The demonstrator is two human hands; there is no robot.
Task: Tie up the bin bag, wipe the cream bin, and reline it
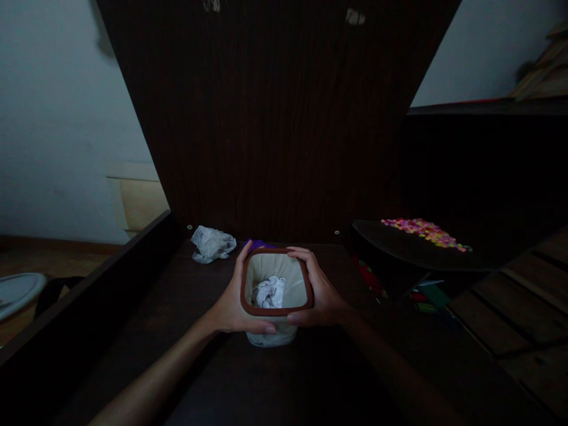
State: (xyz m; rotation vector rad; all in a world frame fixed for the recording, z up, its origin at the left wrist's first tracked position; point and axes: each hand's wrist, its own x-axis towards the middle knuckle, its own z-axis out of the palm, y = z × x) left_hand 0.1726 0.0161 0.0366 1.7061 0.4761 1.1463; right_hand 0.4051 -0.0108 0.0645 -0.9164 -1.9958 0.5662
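Observation:
Between my two hands is a small square trash bin (277, 311) with a brown rim and a pale liner. Crumpled white paper or plastic (270, 292) lies inside it. My left hand (233, 305) wraps round the bin's left side, thumb along the front below the rim. On the right side my right hand (322, 293) grips it the same way, fingertips over the back corner of the rim. Whether the bin's base touches the dark surface is hard to tell. A crumpled clear plastic bag (213, 244) lies behind and left. Something purple (260, 244) shows partly behind the bin.
A dark wooden panel (275, 118) rises at the back, and a low dark side board (89, 284) runs along the left. At right, a rounded shelf (394, 242) holds a strand of pink and yellow pieces (426, 232). Green and red items (430, 296) sit below it.

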